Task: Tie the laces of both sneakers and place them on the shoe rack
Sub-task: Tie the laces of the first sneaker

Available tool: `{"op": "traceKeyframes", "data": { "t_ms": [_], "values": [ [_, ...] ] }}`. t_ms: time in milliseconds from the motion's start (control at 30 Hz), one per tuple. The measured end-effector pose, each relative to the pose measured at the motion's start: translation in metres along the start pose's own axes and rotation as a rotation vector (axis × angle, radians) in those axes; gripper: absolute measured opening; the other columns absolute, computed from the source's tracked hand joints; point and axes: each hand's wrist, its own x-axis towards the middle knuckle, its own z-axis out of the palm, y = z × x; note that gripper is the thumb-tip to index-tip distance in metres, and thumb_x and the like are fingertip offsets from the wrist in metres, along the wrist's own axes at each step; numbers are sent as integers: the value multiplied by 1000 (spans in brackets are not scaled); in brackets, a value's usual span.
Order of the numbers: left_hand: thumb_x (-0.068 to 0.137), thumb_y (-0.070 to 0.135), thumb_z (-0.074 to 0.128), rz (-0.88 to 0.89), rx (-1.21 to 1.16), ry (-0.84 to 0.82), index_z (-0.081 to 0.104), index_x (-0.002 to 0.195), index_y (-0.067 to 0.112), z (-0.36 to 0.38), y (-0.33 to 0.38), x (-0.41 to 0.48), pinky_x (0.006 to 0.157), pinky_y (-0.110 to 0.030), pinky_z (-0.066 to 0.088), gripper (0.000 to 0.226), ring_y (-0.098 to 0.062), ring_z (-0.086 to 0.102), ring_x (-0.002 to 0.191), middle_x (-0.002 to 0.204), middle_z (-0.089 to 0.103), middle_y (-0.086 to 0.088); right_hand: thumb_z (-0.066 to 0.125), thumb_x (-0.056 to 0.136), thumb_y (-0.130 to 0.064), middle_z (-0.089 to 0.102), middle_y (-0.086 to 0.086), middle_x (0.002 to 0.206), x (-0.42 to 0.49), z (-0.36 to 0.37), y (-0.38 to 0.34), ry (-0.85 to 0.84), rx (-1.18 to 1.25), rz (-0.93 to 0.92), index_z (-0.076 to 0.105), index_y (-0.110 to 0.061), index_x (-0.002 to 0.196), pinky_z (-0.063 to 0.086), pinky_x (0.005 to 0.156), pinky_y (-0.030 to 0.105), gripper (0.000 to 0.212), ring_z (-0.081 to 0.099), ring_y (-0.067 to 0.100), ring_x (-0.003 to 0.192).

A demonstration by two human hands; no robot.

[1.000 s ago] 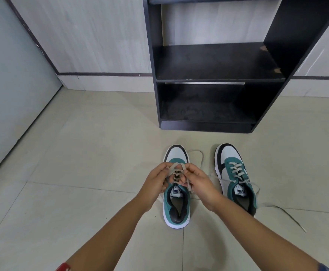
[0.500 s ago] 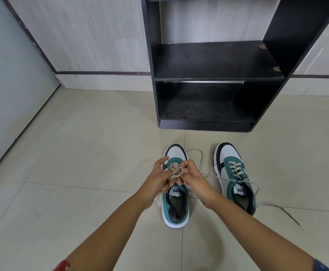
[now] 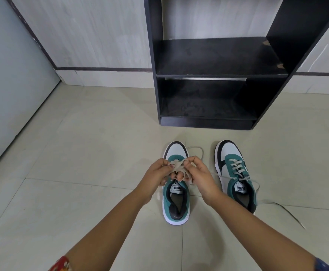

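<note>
Two sneakers stand side by side on the pale tiled floor (image 3: 81, 173), toes toward the black shoe rack (image 3: 218, 75), which stands against the wall with its two shelves bare; both of my hands meet over the left sneaker (image 3: 176, 200), the teal and white one nearer the middle of my view. My left hand (image 3: 156, 177) has its fingers curled in and pinched on that shoe's beige laces (image 3: 177, 167); my right hand (image 3: 198, 177) is closed on the same laces from the other side, thumb and forefinger nipping a strand, the other fingers folded beneath; the strands cross in a loose tangle between my fingertips, just above the tongue, and one loop trails out past the toe onto the tile. Whether a knot has formed I cannot tell; my fingers hide it. My right sneaker (image 3: 236, 173) sits just beside it, apart from my hands, its loose lace ends (image 3: 288, 212) lying slack across the floor to the right.
</note>
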Motion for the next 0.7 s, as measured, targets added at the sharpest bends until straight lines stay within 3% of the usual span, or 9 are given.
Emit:
{"op": "traceKeyframes", "data": {
  "t_ms": [100,167,300,367,467,567,700],
  "values": [
    [83,16,66,219,333,71,54,77,20,-3,-8,-3,57,-9,41,13,-1,55,60,74,62,4,43,98,-10,61,2,45,1,0,0,78,2,61,50,-9,82,40,39,9,17,58,9,41],
    [80,19,69,374,602,146,54,75,23,-5,-12,-3,64,-15,46,17,-3,57,71,80,63,7,45,97,-10,60,2,42,2,3,-1,98,-18,108,52,-8,76,37,35,8,22,55,7,36],
    [81,10,62,742,926,167,58,90,18,-8,-13,-1,76,-22,47,13,-14,59,92,108,67,3,49,94,-4,57,0,37,8,4,-3,83,-90,200,56,-6,69,34,33,8,26,53,6,34],
    [83,10,56,833,1072,116,58,98,19,-8,-10,-2,69,-24,48,18,-16,56,85,115,67,6,54,91,-4,58,0,38,11,3,-3,71,-79,236,59,-7,72,40,37,11,20,53,7,34],
    [75,7,63,970,1288,82,63,97,17,-9,-9,-1,51,-25,45,24,-18,52,65,99,71,4,54,89,-1,58,1,40,16,-1,-2,70,-61,290,61,-10,80,49,54,21,14,55,9,38],
    [74,8,65,1068,1394,104,64,91,14,-9,-9,-2,49,-23,41,19,-18,53,60,88,71,2,52,89,0,59,2,41,17,-3,0,35,-75,306,59,-9,82,46,57,23,13,55,11,40],
    [65,-3,66,914,1364,133,47,83,16,-6,-6,-2,46,-24,27,32,-21,49,58,69,62,-3,49,95,-11,59,6,60,9,-2,-4,-31,82,310,57,-10,84,51,53,20,14,55,16,56]
  ]
}}
